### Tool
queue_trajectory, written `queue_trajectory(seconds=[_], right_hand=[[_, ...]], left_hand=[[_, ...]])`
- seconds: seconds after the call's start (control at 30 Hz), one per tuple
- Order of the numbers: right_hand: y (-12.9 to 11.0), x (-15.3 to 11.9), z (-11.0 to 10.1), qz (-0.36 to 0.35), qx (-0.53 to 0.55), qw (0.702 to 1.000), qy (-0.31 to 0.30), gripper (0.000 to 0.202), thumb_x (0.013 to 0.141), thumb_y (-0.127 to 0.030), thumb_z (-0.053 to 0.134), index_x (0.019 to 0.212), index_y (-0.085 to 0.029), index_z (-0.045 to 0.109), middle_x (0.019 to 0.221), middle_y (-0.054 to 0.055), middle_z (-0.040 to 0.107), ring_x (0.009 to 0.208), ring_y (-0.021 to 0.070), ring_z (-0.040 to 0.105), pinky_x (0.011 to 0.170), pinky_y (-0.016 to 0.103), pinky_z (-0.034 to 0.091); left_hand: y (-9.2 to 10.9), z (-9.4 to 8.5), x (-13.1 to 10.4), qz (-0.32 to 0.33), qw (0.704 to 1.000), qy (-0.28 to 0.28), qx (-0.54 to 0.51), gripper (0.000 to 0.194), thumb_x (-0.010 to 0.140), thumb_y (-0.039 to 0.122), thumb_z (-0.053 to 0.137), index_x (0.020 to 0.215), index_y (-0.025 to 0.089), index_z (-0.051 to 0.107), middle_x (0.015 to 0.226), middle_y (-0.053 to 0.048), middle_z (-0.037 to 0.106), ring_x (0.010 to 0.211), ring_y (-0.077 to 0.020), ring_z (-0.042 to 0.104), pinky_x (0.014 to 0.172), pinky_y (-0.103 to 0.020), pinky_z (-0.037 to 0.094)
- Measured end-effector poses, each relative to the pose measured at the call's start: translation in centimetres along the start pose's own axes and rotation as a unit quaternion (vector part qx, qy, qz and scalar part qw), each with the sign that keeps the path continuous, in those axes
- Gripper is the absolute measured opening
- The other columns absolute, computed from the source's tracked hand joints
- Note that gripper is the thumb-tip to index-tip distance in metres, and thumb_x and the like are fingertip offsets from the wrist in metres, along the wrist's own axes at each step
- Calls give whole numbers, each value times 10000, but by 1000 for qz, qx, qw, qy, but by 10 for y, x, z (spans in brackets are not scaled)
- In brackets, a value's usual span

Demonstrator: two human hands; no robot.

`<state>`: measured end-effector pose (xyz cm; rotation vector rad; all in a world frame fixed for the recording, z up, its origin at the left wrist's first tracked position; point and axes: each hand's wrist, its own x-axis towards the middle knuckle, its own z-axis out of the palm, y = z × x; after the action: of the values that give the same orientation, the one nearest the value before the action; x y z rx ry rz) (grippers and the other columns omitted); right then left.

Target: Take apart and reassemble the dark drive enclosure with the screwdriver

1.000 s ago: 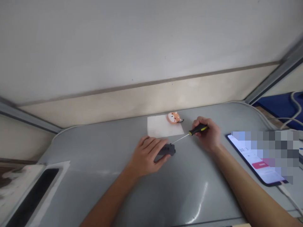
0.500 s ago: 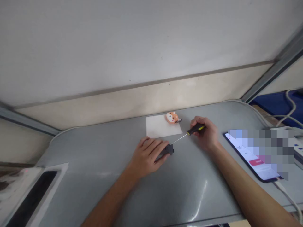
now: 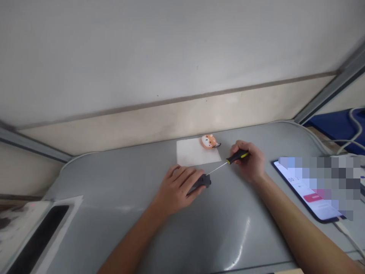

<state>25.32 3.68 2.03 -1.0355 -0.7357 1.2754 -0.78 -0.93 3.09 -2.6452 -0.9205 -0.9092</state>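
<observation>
Clearly, both hands are occupied above the grey table (image 3: 128, 175). The left hand (image 3: 178, 190) is closed on a small dark device (image 3: 205, 180), with the fingers lying over its top and the thumb pressing along its near side. Only the right end of this device, which has some slots, comes out from under the fingers; the rest is covered by the hand. It is located low at the table, near the middle, just in front of the white paper (image 3: 191, 154). The right hand (image 3: 252, 161) is clamped around the black and yellow handle of a screwdriver (image 3: 236, 156). Its thin shaft is inclined down to the left, and the tip reaches the upper edge of the device; whether it sits inside a screw, I cannot tell. On the paper's far right corner rests an orange and white animal-face case (image 3: 209, 142) with a dark clip. Farther to the right lies a lit phone (image 3: 299, 190), partly pixelated, with a white cable (image 3: 346, 230) at its near end.
</observation>
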Motion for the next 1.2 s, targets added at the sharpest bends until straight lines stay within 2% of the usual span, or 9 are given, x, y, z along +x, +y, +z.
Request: queue_trajectory(seconds=[0.43, 0.8, 1.2], right_hand=[[0, 0, 0, -21, -16, 1000, -1, 239, 742, -371, 607, 606, -180, 653, 640, 21, 518, 548, 117, 491, 435, 225, 359], [-5, 0, 2, -10, 20, 1000, 14, 235, 727, -350, 602, 575, -176, 643, 610, 17, 502, 519, 104, 447, 428, 219, 342], [4, -4, 8, 4, 2, 1000, -27, 209, 745, -329, 603, 596, -194, 659, 642, 22, 533, 576, 129, 467, 454, 242, 351]], left_hand=[[0, 0, 1, 11, 1000, 7, 10, 269, 978, 287, 678, 1228, 194, 644, 1083, -53, 792, 940, -190, 720, 970, -366, 471], [0, 1, 0, 5, 1000, 2, -7, 313, 976, 291, 688, 1266, 194, 623, 1100, -55, 792, 960, -194, 727, 984, -373, 464], [2, 1, 1, -9, 1000, 5, -3, 330, 958, 281, 708, 1266, 196, 627, 1097, -60, 800, 954, -202, 739, 993, -368, 475]])
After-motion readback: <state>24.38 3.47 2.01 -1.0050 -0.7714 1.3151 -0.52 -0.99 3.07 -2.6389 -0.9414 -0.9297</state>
